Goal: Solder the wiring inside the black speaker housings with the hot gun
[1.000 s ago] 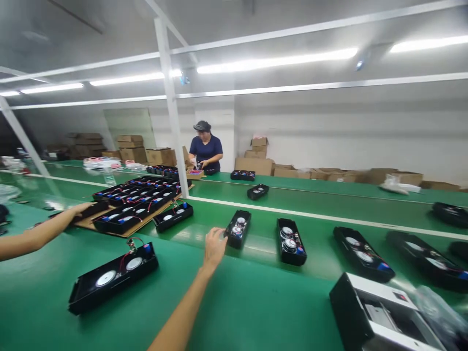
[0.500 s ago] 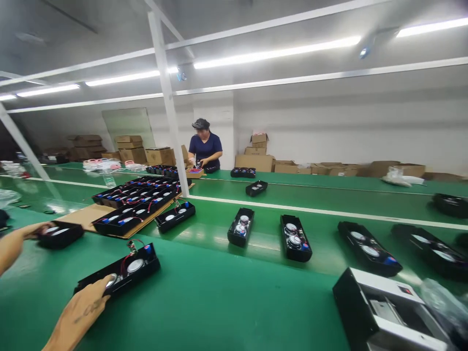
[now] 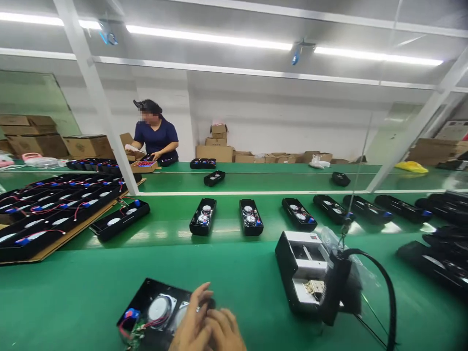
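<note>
A black speaker panel (image 3: 153, 312) lies on the green table right in front of me, with two round speakers, red wires and a blue part at its left end. Both my hands meet at its right end, at the bottom edge of the view. My left hand (image 3: 192, 321) rests over the panel with its fingers close together. Pressed against it, my right hand (image 3: 224, 331) has its fingers curled. How far either hand wraps round the panel is hidden.
A black-and-white box (image 3: 303, 268) stands to the right, with a hanging power screwdriver (image 3: 334, 290) and its cable in front of it. Several speaker panels (image 3: 250, 217) line the belt. More fill a cardboard sheet (image 3: 54, 243) on the left. A co-worker (image 3: 155, 136) works across the line.
My view has swung right and down. My right hand has left the belt's panel and gone to the near one. That panel now lies close in front of me with both hands on it.
</note>
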